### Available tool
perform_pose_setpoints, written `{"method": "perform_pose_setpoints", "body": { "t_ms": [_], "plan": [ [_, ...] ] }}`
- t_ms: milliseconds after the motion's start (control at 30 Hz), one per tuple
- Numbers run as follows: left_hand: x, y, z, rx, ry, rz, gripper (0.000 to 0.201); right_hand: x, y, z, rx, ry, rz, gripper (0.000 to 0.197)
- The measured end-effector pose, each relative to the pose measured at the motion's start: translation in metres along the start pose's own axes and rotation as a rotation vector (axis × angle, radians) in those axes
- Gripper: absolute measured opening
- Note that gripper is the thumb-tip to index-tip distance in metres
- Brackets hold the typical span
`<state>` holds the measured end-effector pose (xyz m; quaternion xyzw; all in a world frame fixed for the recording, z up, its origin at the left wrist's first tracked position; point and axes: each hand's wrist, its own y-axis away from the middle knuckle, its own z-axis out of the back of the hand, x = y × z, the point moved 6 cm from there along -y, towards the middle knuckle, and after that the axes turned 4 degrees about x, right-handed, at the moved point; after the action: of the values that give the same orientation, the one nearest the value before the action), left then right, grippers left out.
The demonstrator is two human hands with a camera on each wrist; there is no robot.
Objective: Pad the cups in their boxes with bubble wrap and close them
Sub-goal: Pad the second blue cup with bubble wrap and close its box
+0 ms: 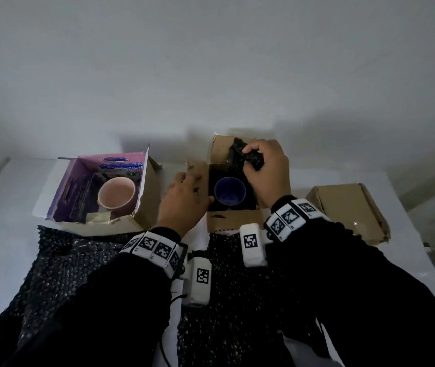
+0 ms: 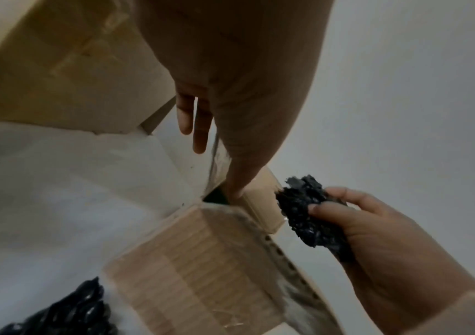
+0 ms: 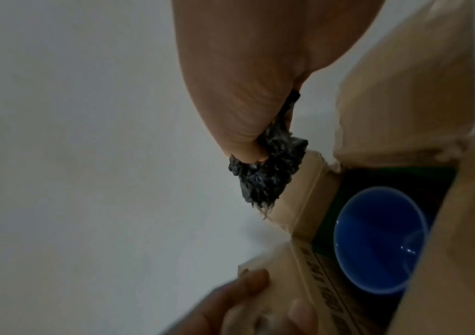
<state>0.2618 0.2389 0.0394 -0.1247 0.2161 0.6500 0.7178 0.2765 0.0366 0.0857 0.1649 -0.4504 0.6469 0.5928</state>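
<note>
A blue cup [image 1: 229,191] stands upright in the open brown middle box [image 1: 232,218], over dark padding. My right hand [image 1: 266,168] hovers above the box's far right corner and grips a crumpled wad of black bubble wrap [image 1: 248,154]; the same wad [image 3: 270,176] shows in the right wrist view just left of the blue cup [image 3: 374,238]. With fingers fairly straight, my left hand [image 1: 184,200] rests on the box's left flap, thumb at the inner edge. A pink cup [image 1: 117,193] sits in the open purple-lined box [image 1: 147,207] at the left.
A closed brown box [image 1: 348,213] lies at the right of the white table [image 1: 4,207]. Two sheets of black bubble wrap [image 1: 65,260] cover the table in front of the boxes, under my forearms. A wall rises close behind the boxes.
</note>
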Motion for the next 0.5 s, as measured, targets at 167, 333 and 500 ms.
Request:
{"method": "perform_pose_setpoints", "body": {
  "t_ms": [167, 333, 500],
  "plan": [
    [0.006, -0.008, -0.001, -0.098, 0.094, -0.006, 0.057, 0.003, -0.003, -0.073, 0.319, 0.201, 0.244, 0.026],
    [0.003, -0.013, 0.000, -0.108, 0.141, -0.055, 0.062, -0.025, 0.002, -0.103, 0.607, 0.421, 0.213, 0.039],
    [0.008, -0.013, -0.002, -0.094, 0.182, -0.096, 0.067, -0.026, -0.010, -0.106, 0.797, 0.704, 0.226, 0.049]
  ]
}}
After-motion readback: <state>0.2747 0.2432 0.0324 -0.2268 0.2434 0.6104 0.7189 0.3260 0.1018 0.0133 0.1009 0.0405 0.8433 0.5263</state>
